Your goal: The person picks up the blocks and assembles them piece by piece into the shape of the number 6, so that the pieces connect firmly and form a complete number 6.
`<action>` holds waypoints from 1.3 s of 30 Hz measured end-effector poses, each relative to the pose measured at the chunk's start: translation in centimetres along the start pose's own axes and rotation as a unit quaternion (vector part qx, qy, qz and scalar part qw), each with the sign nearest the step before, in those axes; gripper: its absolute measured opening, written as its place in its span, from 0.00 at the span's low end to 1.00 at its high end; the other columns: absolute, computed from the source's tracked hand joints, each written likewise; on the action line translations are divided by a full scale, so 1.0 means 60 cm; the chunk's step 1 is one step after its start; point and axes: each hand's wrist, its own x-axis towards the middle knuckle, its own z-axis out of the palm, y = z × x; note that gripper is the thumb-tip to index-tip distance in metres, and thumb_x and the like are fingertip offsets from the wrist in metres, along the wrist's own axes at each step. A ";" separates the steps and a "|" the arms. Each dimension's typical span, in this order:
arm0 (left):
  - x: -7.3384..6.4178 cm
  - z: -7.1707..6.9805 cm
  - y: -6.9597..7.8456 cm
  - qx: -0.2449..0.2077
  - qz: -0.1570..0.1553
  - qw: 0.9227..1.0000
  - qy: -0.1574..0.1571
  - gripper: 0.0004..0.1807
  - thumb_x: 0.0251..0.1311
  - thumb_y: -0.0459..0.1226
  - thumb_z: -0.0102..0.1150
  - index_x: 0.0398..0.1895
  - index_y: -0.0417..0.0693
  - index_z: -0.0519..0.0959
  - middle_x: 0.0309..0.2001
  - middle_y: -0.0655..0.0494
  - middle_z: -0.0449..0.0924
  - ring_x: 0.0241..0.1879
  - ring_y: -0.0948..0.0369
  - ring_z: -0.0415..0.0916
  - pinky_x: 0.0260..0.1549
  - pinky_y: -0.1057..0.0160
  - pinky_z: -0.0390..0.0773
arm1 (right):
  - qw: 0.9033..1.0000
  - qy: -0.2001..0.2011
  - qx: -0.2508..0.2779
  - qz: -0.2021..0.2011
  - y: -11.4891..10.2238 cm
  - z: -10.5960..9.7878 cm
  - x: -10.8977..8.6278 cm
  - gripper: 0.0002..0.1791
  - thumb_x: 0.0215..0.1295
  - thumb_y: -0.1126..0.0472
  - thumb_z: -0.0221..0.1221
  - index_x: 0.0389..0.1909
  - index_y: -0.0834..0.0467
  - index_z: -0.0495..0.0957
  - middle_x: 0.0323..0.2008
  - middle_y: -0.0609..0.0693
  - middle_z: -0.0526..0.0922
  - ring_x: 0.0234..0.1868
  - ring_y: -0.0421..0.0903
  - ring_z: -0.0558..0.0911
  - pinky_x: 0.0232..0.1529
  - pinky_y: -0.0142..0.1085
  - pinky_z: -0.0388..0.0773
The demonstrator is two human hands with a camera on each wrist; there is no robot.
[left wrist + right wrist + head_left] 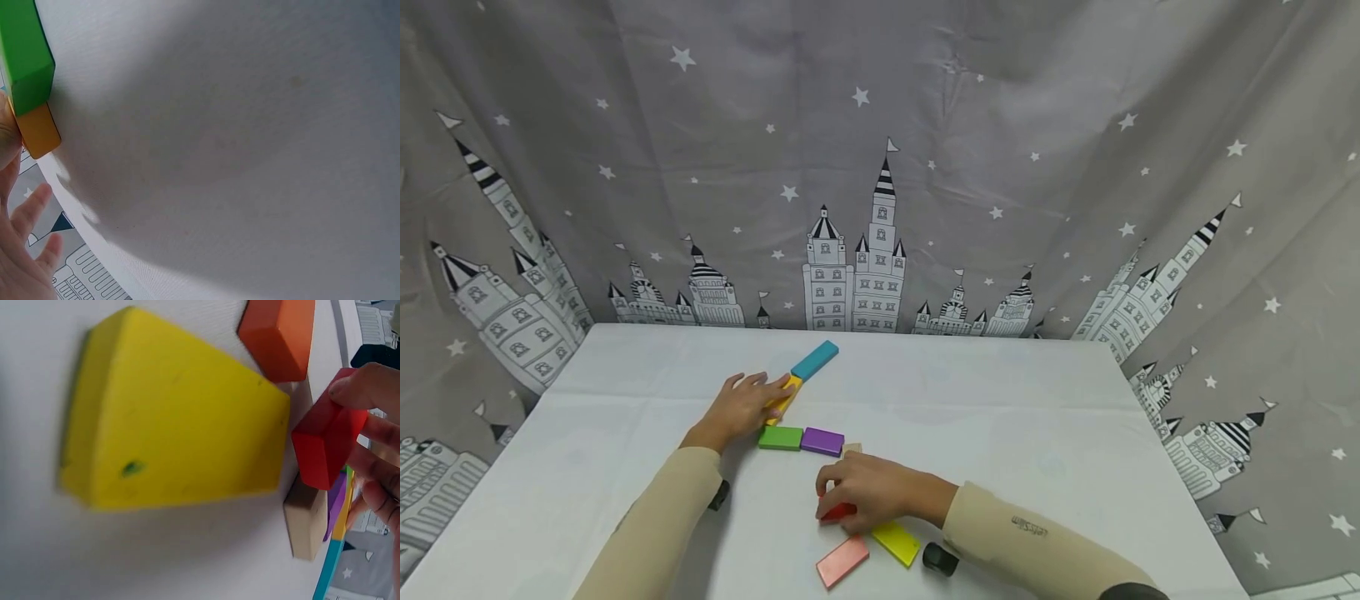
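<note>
Grey curtain (955, 100) with printed castles and stars at the back, white-covered counter (1000, 400) in front. 8 blocks on it; landmark = purple block (823, 442).

Right hand (876, 493): narrow pinch on red block (331, 437), thumb against fingers. Red sits on the person's side of purple, a bit right. Fingers hide most of it from the head view, so can't fix its long axis there, nor tell if it's clear of the counter.

Key relation: red vs beige block (306, 522). Beige starts at purple's right end and seems to run toward the person; red is by its near end. Touching or apart: can't tell. Right hand is the nearer of the 2.

Left hand (741, 408): beyond-left of purple, pinching amber block (40, 130), other fingers spread.

Others: green block (780, 438) just left of purple, end to end; blue block (815, 361) beyond purple; yellow block (897, 543) near-right of purple; salmon block (842, 562) on purple's near side, farther out than red.
</note>
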 end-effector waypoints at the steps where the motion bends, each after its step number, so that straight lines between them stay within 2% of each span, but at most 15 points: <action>1: 0.000 0.000 0.000 0.001 0.001 1.000 0.000 0.30 0.64 0.42 0.57 0.70 0.53 0.65 0.68 0.45 0.66 0.69 0.39 0.54 0.67 0.35 0.43 | 1.000 -0.006 0.002 -0.001 -0.001 0.000 0.005 0.15 0.61 0.55 0.65 0.50 0.42 0.83 0.50 0.40 0.77 0.46 0.34 0.72 0.47 0.17 0.63; 6: -0.003 -0.002 0.001 0.003 0.000 1.000 0.002 0.31 0.64 0.42 0.57 0.70 0.53 0.65 0.67 0.45 0.67 0.69 0.39 0.54 0.67 0.35 0.44 | 1.000 -0.027 -0.005 -0.005 -0.004 0.002 0.025 0.15 0.60 0.54 0.65 0.49 0.42 0.83 0.49 0.39 0.77 0.44 0.34 0.71 0.43 0.17 0.62; 11: -0.003 -0.007 0.005 0.006 0.009 1.000 0.002 0.29 0.64 0.42 0.57 0.70 0.53 0.66 0.68 0.46 0.66 0.69 0.39 0.55 0.67 0.35 0.44 | 0.999 -0.038 -0.014 0.008 -0.004 0.005 0.029 0.14 0.61 0.53 0.65 0.48 0.41 0.83 0.48 0.38 0.77 0.44 0.33 0.71 0.44 0.20 0.62; 20: -0.003 -0.007 0.005 -0.006 -0.003 1.000 -0.005 0.31 0.65 0.43 0.56 0.71 0.53 0.63 0.67 0.44 0.67 0.69 0.39 0.53 0.68 0.36 0.42 | 0.999 -0.033 -0.023 0.001 -0.002 0.004 0.030 0.13 0.63 0.54 0.63 0.48 0.41 0.83 0.46 0.37 0.78 0.44 0.32 0.72 0.42 0.21 0.60; 39: -0.002 -0.003 0.001 -0.002 0.002 1.000 -0.001 0.29 0.64 0.43 0.57 0.69 0.54 0.66 0.68 0.46 0.66 0.69 0.39 0.53 0.67 0.35 0.43 | 0.999 -0.030 -0.026 -0.008 0.003 0.007 0.027 0.14 0.61 0.56 0.64 0.48 0.41 0.84 0.46 0.37 0.79 0.45 0.32 0.73 0.41 0.21 0.60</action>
